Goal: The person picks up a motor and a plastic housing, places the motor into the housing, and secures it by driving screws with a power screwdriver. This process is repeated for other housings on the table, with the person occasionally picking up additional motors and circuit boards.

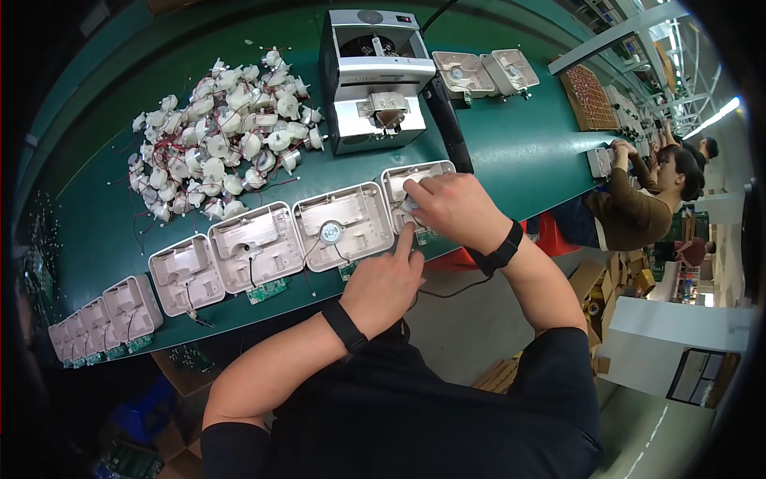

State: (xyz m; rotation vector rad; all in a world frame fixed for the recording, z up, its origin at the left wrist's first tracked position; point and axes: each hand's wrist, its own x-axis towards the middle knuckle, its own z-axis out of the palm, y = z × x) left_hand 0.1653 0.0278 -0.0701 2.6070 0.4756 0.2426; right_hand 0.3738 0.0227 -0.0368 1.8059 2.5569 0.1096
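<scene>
So the bench [511, 180] here is a long green one, with a gray-and-black machine [377, 76] near its far side and a big heap of white parts [215, 148], red wires everywhere, left of it. Down the right, a co-worker in a brown top [642, 211] sits at the same bench, near a red stool [554, 233]. Cardboard boxes [586, 279] are on the floor.

Now the containers: a row of pale open shells [254, 247] runs along the near edge, several with green circuit boards [268, 290] hanging out on wires. One has a round silver disc [330, 232] sitting in it. Two more open trays [463, 74] are right of the machine.

The shell being worked on [396, 190] is at the row's right end. Right hand [453, 209] is bent over it, fingers on a pale part; can't tell if it's gripped. Left hand [383, 289] has its index finger stretched to the near edge, the others curled; can't tell if they hold anything.
</scene>
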